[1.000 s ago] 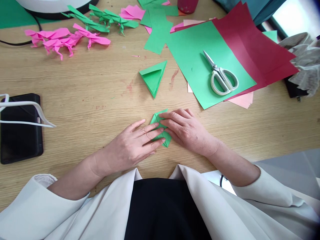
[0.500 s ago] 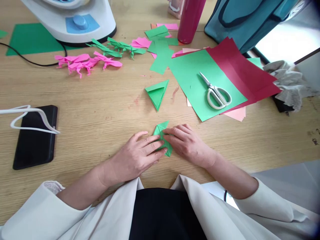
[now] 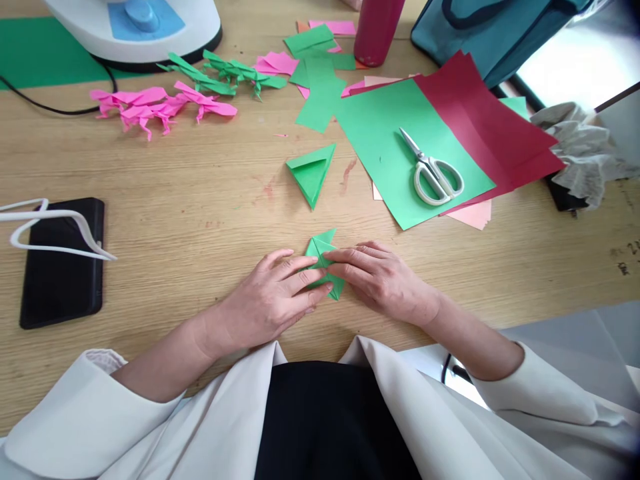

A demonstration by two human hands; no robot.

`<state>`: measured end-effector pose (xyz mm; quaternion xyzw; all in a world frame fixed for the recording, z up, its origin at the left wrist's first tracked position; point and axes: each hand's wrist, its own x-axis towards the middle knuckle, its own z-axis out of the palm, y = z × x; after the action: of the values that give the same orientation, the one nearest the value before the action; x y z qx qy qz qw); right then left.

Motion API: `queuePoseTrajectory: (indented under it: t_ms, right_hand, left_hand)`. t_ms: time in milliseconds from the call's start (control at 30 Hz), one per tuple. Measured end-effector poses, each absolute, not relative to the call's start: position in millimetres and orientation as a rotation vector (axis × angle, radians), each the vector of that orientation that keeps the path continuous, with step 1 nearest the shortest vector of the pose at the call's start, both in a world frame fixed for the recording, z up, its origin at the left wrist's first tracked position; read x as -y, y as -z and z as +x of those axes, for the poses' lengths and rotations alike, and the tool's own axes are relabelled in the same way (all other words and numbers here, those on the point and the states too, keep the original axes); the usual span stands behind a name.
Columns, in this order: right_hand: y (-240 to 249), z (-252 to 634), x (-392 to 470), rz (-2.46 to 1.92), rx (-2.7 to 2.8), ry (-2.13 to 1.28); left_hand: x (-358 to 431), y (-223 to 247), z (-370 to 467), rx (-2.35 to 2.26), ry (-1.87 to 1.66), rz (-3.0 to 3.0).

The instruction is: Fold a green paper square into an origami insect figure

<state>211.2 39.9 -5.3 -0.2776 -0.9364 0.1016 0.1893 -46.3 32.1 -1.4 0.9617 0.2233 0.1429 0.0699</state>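
One folded green piece (image 3: 319, 245), on the wooden table (image 3: 200, 180), beneath the fingertips of both hands. Against half a second ago, we note a plainer notch at its far edge, just ahead of the right fingertips; it has stayed between the hands.

Two hands. Our left hand (image 3: 280, 293): fingers spread, three laid across the piece, the little finger clear of it. Our right hand (image 3: 385, 277): fingers drawn together, tips resting on the piece's right side; thumb hidden, so we cannot tell whether it pinches the paper.

One green triangle (image 3: 313, 179), straight beyond the fingertips, touched by neither hand.

One pair of scissors (image 3: 429, 163), white-handled, beyond and right of the right fingers, lying on one large green sheet (image 3: 385, 160). Dark red sheets (image 3: 485, 120), at least two, partly under it.

Three pink figures (image 3: 173, 107), by our count, overlapping, well beyond and left of the left fingers; green figures (image 3: 235, 70), at least two, just behind them.

One black device (image 3: 65, 283), well left of the left fingers, white cable (image 3: 83, 223) across it.

One maroon bottle (image 3: 379, 33) and one teal bag (image 3: 485, 40), farthest ahead of the right fingers, both showing more fully than one second ago.
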Motion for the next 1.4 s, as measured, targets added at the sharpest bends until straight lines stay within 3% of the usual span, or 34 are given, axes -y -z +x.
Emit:
queuePoseTrajectory:
  t_ms: [767, 933, 1400]
  right_hand:
    - [9, 229, -34, -0.615, 2.740, -0.500]
    - [10, 230, -34, -0.615, 2.721, -0.512]
    - [11, 230, -33, -0.607, 2.724, -0.471]
  left_hand:
    - [-36, 4, -51, -0.670, -0.506, 2.791]
    - [-38, -1, -60, -0.985, -0.632, 2.754]
    - [-45, 5, -48, -0.991, -0.462, 2.809]
